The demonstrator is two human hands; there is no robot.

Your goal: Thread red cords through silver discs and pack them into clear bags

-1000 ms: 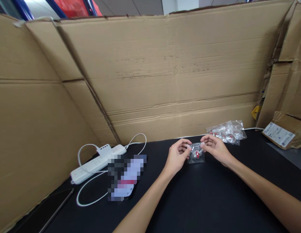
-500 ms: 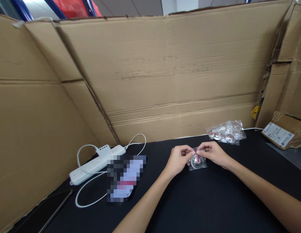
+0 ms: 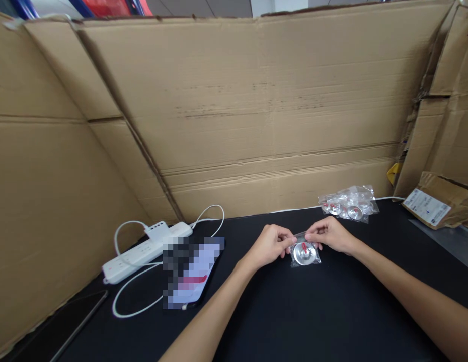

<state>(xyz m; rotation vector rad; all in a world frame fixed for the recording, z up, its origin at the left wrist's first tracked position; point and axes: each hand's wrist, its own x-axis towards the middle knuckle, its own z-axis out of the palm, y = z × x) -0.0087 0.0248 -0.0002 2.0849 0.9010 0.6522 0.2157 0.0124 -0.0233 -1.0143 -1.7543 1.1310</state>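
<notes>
Between my two hands hangs a small clear plastic bag [image 3: 294, 262], pinched along its top edge. Inside it lies a round silvery metal disc [image 3: 305, 257] with a red mark near its upper middle. My left hand [image 3: 272, 244] grips the bag's upper left corner between thumb and fingers. On the other side, my right hand [image 3: 329, 235] has thumb and finger closed on the upper right corner. The bag is just above or on the black tabletop [image 3: 317, 311]; I cannot tell which.
Behind my right hand lies a pile of similar bagged discs [image 3: 349, 203]. A labelled cardboard package [image 3: 432, 206] sits at far right. Leftward are a white power strip [image 3: 138, 256] with cables, a partly blurred phone [image 3: 198, 276] and a dark flat device [image 3: 64, 327]. Cardboard walls [image 3: 219, 110] surround the table.
My hands have moved slightly apart, drawing the bag's top edge out between them. The disc and its red mark show more fully. The camera view has shifted slightly.
</notes>
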